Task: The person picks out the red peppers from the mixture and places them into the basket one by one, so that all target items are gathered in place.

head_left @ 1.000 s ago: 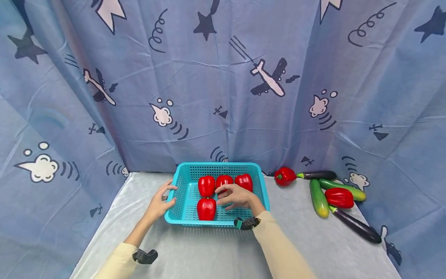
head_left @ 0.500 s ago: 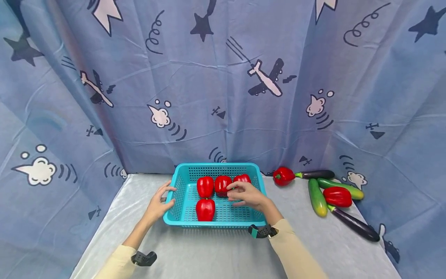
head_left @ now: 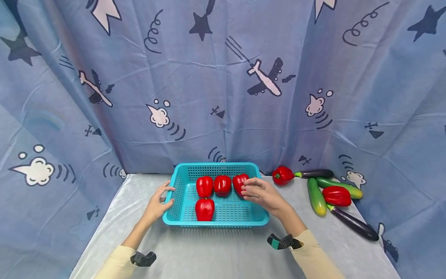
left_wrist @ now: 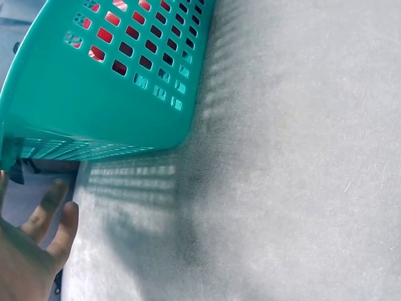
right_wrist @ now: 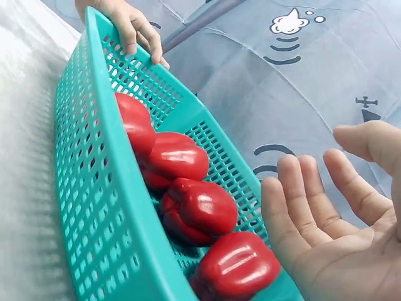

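Observation:
A turquoise plastic basket holds several red bell peppers: one bell pepper near the front wall and a row behind it with another bell pepper in its middle. My left hand rests at the basket's left rim, its fingertips on the edge in the right wrist view and its other fingers spread outside the wall. My right hand hovers over the right rim with fingers loosely extended and nothing in them. It partly covers the rightmost bell pepper; the right wrist view shows a gap between palm and peppers.
Right of the basket lie a red bell pepper, an eggplant, two cucumbers, one cucumber nearer, another bell pepper and a second eggplant. A patterned blue curtain hangs behind the white-covered table.
My right hand has moved right, from above the middle of the basket to its right rim, uncovering the bell peppers in the back row. My left hand has stayed at the left rim.

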### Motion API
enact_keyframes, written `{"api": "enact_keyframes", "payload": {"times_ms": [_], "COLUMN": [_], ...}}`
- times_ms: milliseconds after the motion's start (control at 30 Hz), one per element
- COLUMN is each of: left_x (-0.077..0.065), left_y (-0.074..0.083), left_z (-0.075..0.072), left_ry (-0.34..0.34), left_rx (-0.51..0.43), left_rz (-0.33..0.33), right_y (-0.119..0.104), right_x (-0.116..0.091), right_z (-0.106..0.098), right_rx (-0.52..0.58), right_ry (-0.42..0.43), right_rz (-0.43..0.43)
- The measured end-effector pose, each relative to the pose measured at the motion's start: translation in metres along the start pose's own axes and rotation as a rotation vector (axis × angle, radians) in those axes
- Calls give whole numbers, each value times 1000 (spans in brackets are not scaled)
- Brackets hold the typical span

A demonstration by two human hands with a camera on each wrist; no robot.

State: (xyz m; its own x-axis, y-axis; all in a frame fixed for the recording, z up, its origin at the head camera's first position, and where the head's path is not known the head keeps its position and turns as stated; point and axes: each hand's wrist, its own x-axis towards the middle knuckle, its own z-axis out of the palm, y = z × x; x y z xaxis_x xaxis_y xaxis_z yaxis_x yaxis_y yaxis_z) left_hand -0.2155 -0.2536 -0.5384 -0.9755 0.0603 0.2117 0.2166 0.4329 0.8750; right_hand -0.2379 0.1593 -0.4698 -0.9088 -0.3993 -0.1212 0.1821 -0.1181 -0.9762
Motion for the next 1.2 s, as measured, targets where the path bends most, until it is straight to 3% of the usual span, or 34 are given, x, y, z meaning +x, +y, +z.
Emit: {"api": "enact_keyframes", "payload": {"times_ms": [367, 633, 867, 1200], "left_x": [0, 0, -1, 0], "left_y": [0, 1, 1, 0], "left_z": [0, -1, 0, 0], "left_ry": [0, 2, 5, 3], "left_rx": [-15, -24, -23, -19], "left_rz": [-13, 3, -4, -10], "right_y": [0, 4, 10, 24], "right_x": [-28, -39, -43, -37], "right_z": [-35, -71, -100, -126], "right_rx": [-22, -25, -73, -154], "right_ry": [42, 131, 207, 282], "right_rz": [-28, -10, 5, 26]}}
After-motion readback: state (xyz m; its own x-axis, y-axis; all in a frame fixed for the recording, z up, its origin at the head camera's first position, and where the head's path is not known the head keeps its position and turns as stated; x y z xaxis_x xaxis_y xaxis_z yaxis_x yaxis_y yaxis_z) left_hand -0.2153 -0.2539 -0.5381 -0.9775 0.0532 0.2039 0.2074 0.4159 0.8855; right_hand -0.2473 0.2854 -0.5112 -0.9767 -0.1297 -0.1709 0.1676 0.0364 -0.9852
